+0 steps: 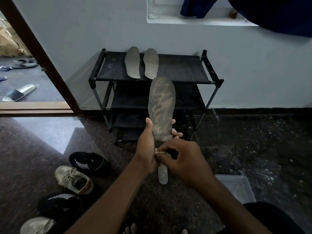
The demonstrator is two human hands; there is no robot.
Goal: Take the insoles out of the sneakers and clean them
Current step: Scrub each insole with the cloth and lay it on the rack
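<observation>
My left hand (146, 146) grips the heel end of a grey insole (162, 105) and holds it upright in front of the shoe rack; pale scrawled streaks run down its face. My right hand (185, 159) is curled just below it round a pale narrow tool (163, 175), whose rounded end sticks out under the hands. Two more grey insoles (132, 62) (151, 63) lean side by side against the wall on the rack's top shelf. Two black sneakers (89, 162) (59, 204) and two beige sneakers (74, 179) (37, 225) lie on the floor at lower left.
The black shoe rack (182, 70) stands against the wall straight ahead. A clear plastic tub (236, 186) sits on the dark floor at lower right. An open doorway at left shows a slide sandal (18, 92) and other footwear outside.
</observation>
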